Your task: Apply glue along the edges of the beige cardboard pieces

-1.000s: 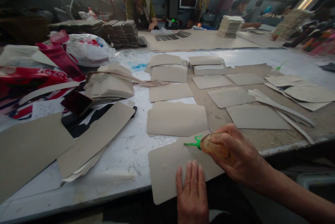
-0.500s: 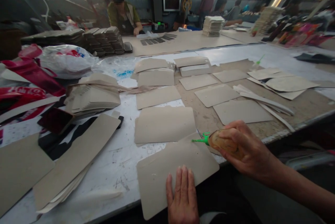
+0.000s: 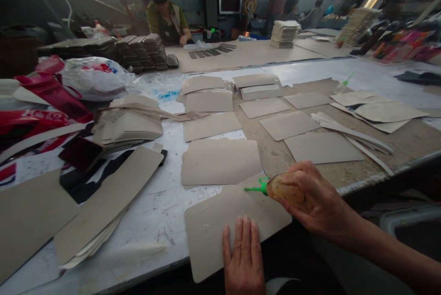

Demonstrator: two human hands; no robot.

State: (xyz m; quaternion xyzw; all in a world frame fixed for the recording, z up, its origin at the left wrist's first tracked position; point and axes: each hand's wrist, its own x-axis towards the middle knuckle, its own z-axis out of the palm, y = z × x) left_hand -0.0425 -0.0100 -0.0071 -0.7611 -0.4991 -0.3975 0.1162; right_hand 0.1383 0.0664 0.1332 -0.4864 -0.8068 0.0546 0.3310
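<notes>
My left hand (image 3: 244,253) lies flat, fingers stretched out, on a grey-beige cardboard panel (image 3: 213,235) with rounded corners that overhangs the table's front edge. In my right hand (image 3: 310,198) is a glue bottle (image 3: 291,191), tilted sideways, with yellowish contents and a green nozzle (image 3: 257,188). The nozzle tip is at the panel's upper part; whether it touches I cannot tell. Just beyond lies another cardboard panel (image 3: 220,161). Further panels, such as one on the right (image 3: 324,147), are spread over the table.
Stacked cardboard pieces (image 3: 129,122) and long strips (image 3: 110,203) lie left, beside a dark phone-like object (image 3: 81,152) and a pink bottle (image 3: 55,90). Thin strips (image 3: 354,134) lie right. A second green-tipped bottle (image 3: 342,84) stands farther back. A co-worker (image 3: 167,19) is across the table.
My right hand has moved the glue bottle's nozzle left along the panel's upper part. My left hand stays flat on the panel. The whole view has shifted slightly.
</notes>
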